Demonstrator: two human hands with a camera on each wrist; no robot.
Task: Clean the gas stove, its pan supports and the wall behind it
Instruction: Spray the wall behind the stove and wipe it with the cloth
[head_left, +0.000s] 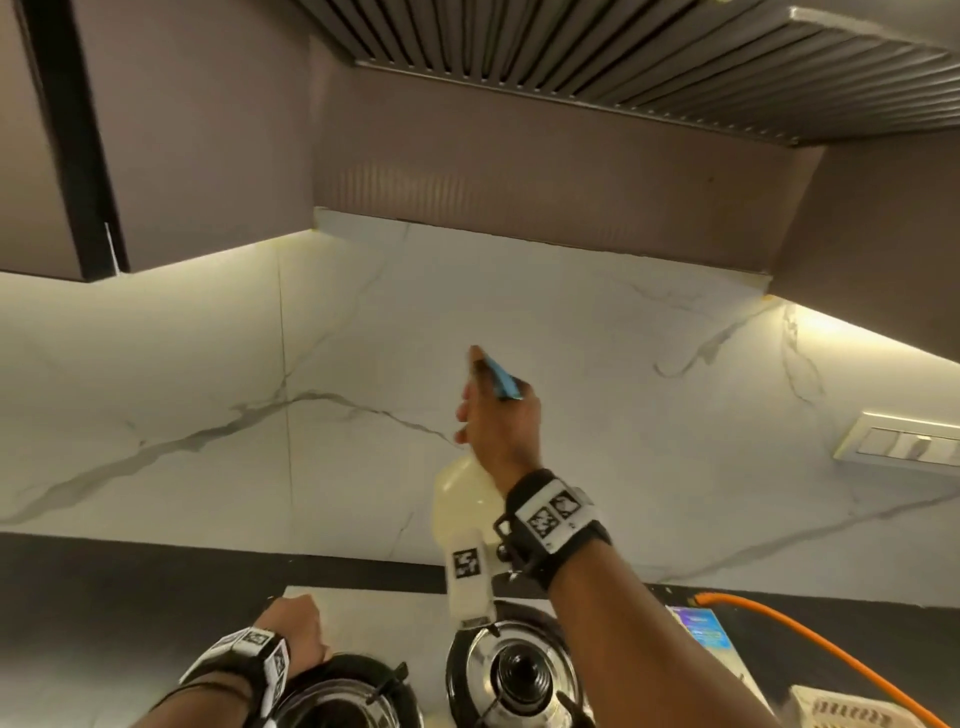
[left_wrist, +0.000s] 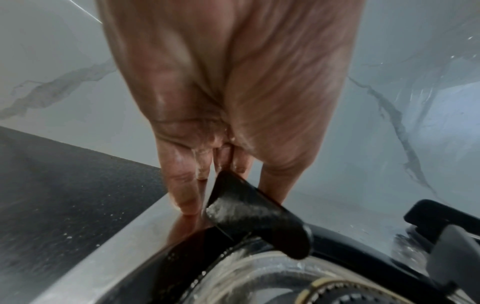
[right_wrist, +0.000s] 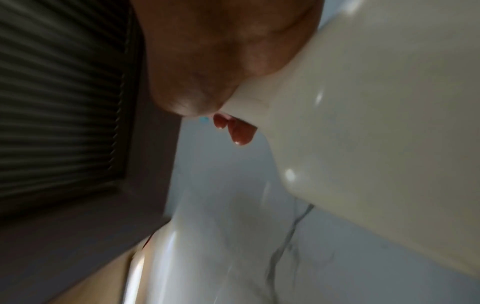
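Spray bottle, pale plastic w/ blue trigger head, clamped at neck in right hand, aimed at marble wall. Likely light, slick when wet. Left hand, fingers straight, rests on stove by pan support.

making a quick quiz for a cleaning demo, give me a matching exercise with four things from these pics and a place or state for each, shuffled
Things:
1. spray bottle
2. left hand
3. orange hose
4. switch plate

Places or states:
A. on the wall at far right
B. resting on the stove top beside a pan support
C. held up toward the marble wall in the right hand
D. running across the dark counter at right

Pairs: 1-C, 2-B, 3-D, 4-A
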